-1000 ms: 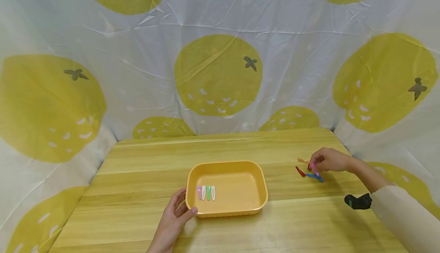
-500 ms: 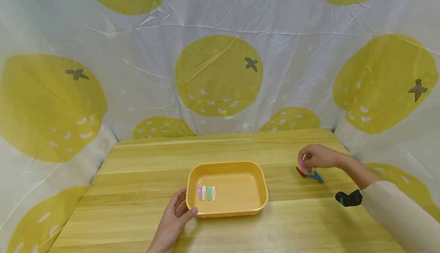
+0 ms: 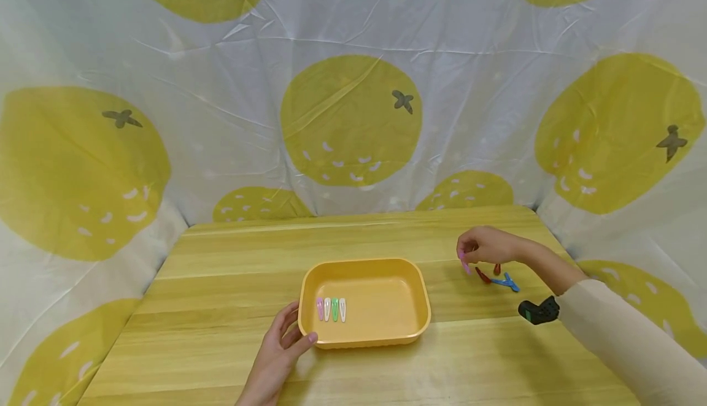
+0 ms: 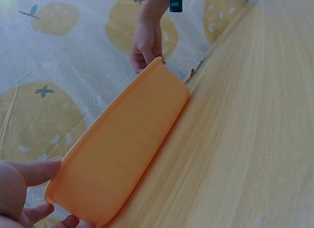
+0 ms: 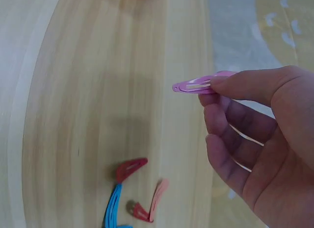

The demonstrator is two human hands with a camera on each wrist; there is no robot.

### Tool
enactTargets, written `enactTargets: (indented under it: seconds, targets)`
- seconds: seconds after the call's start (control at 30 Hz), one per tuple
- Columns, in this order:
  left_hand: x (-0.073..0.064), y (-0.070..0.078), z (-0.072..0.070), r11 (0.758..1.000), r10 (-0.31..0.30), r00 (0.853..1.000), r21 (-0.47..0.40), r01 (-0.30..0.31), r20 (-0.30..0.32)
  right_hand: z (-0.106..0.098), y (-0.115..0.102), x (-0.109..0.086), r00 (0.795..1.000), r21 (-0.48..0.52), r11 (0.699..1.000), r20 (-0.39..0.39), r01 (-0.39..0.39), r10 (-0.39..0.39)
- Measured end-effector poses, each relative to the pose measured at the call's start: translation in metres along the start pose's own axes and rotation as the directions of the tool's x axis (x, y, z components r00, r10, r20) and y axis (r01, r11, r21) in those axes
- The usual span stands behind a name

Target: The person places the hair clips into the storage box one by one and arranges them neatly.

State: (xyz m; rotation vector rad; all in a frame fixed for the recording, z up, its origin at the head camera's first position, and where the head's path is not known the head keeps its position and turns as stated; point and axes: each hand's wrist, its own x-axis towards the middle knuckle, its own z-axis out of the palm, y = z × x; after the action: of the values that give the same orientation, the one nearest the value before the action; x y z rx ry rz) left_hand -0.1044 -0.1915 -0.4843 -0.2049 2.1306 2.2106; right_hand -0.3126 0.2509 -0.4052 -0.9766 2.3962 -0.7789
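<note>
My right hand [image 3: 488,245] pinches a pink snap hair clip [image 5: 194,85] between thumb and index finger, held above the table to the right of a yellow plastic tray [image 3: 381,336]. At the tray's near left corner, my left hand [image 3: 280,341] grips the rim, thumb on top and fingers along the outer side. Inside the tray, several clips stand in a row at the left: a pink clip [image 3: 320,309], a green clip [image 3: 334,310] and two white ones. Beneath the right hand lie a red clip [image 5: 131,169], a blue clip [image 5: 113,203] and an orange clip [image 5: 158,196].
The wooden table [image 3: 232,283] carries the tray and the loose clips. A curtain [image 3: 469,111] with yellow fruit prints hangs behind it and at both sides. On the right wrist is a black strapped device [image 3: 539,311].
The right hand has moved left, away from the loose clips, carrying the pink hair clip toward the tray. The left hand and the tray have stayed in place.
</note>
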Motion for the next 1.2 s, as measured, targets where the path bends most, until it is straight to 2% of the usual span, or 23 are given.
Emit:
enactTargets:
  seconds: [0.23, 0.73, 0.97, 1.2]
  targets:
    - [0.0, 0.0, 0.0, 1.0, -0.002, 1.0, 0.0, 0.002, 0.003, 0.0, -0.013, 0.018, 0.999, -0.012, 0.999, 0.014, 0.043, -0.043]
    - [0.001, -0.001, 0.001, 1.0, -0.001, 1.0, 0.006, 0.001, 0.008, 0.007, -0.04, 0.053, 0.996, -0.036, 0.996, 0.04, 0.083, -0.081]
    - [0.002, -0.003, 0.0, 1.0, 0.0, 1.0, 0.01, 0.0, 0.011, 0.012, -0.048, 0.068, 0.993, -0.071, 0.991, 0.031, 0.112, -0.11]
    - [0.003, -0.002, -0.002, 1.0, 0.009, 1.0, -0.006, -0.009, 0.011, 0.017, -0.062, 0.084, 0.986, -0.006, 0.987, 0.034, 0.163, -0.162]
